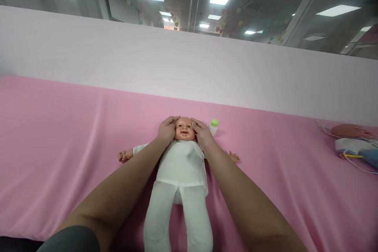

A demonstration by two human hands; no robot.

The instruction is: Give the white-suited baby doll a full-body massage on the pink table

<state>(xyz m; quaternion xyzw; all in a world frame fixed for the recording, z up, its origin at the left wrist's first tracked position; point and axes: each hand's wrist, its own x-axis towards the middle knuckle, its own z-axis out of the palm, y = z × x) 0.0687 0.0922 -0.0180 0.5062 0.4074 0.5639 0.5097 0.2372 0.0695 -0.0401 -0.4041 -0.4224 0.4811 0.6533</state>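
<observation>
A baby doll [181, 163] in a white top and white trousers lies on its back on the pink cloth, head away from me and arms spread. My left hand [167, 129] is curved against one side of the doll's head, fingers reaching toward the temple. On the other side, my right hand [203, 130] cups the head in the same way, its fingertips by the temple. Both palms are turned inward, and the parts of the fingers behind the head are hidden. Just beyond my right hand stands a small white bottle with a green cap [214, 126].
Pink cloth [59, 138] covers the table, with some folds. At the far right lies a second doll [354, 138] with blue and white cloth and thin tubing. A low white wall [189, 67] runs along the back, with glass above it.
</observation>
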